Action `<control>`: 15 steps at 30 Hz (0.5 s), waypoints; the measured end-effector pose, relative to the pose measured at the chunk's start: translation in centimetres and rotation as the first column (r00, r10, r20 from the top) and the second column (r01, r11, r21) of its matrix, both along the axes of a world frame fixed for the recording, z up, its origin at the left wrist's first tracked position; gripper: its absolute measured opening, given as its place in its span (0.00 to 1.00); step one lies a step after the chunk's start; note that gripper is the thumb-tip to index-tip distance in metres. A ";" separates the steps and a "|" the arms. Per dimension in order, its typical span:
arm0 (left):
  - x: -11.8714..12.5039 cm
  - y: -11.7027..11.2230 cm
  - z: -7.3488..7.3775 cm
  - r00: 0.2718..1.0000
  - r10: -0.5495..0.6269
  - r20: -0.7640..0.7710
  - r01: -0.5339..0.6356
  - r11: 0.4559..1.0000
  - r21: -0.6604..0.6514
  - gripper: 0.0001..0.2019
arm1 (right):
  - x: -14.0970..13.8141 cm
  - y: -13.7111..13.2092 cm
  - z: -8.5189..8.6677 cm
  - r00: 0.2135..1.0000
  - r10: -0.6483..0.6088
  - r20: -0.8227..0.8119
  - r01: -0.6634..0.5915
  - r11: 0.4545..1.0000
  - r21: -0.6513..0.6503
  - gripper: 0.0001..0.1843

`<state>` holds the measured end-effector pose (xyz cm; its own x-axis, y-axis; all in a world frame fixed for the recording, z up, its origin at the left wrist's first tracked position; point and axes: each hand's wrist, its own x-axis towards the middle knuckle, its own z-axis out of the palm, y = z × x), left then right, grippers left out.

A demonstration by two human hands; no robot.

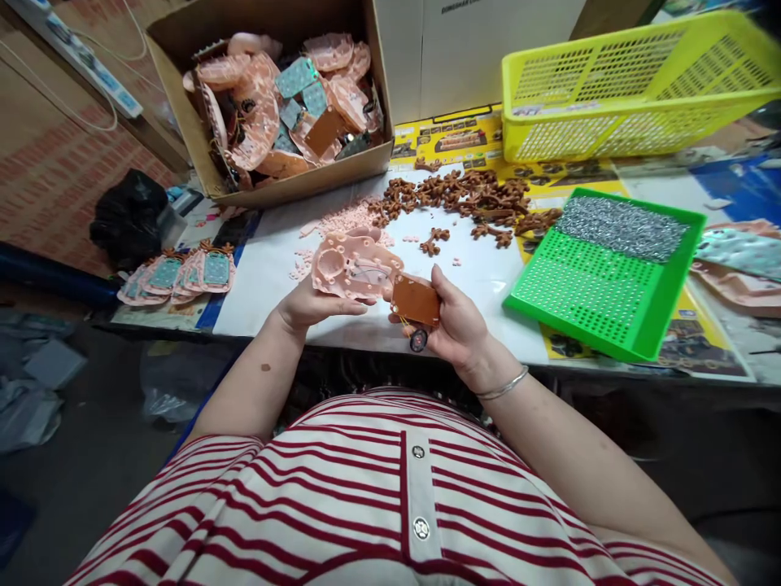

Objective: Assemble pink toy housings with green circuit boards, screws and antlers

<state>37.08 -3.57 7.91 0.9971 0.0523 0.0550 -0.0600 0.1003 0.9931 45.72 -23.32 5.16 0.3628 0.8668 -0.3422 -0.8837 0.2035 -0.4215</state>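
Note:
My left hand (326, 305) holds a pink plastic shell (359, 275) with its hollow inside facing up; a round recess shows at its left end. In my right hand (457, 325) is a brown circuit board (416, 299), gripped between thumb and fingers. A small round black speaker-like part (418, 340) hangs by thin wires below the board. The board's left edge is close to the shell's right end; whether they touch I cannot tell. Beyond the hands lie a heap of small pink pieces (351, 218) and a pile of brown bone-shaped parts (469, 195).
A cardboard box (305, 181) full of pink shells and boards stands at the back left. On the right sit a green tray (656, 325) of metal screws and a yellow basket (610, 134). Several assembled pink pieces (176, 273) lie at the left edge.

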 end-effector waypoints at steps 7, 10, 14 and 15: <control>-0.4 0.6 -1.3 0.994 -0.081 -0.072 0.080 0.997 -0.020 0.49 | -0.6 -0.2 -1.2 0.995 0.022 -0.094 -0.029 0.997 -0.074 0.32; -0.6 0.2 -1.7 0.990 -0.097 -0.104 0.091 0.994 -0.065 0.53 | -0.8 -0.4 -1.6 0.994 0.042 -0.105 -0.048 0.997 -0.054 0.33; -0.7 -0.5 -1.5 0.975 -0.170 -0.146 0.150 0.979 -0.135 0.55 | -1.0 -0.7 -2.2 0.991 0.087 -0.105 -0.086 0.996 0.013 0.36; -0.7 -0.6 -1.5 0.972 -0.180 -0.153 0.158 0.977 -0.145 0.55 | -1.1 -0.8 -2.3 0.991 0.094 -0.097 -0.093 0.996 0.017 0.36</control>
<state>36.33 -4.15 6.40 0.9868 -0.1218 -0.1063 0.1317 0.2249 0.9654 44.65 -24.07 2.89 0.2454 0.8998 -0.3606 -0.9359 0.1229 -0.3302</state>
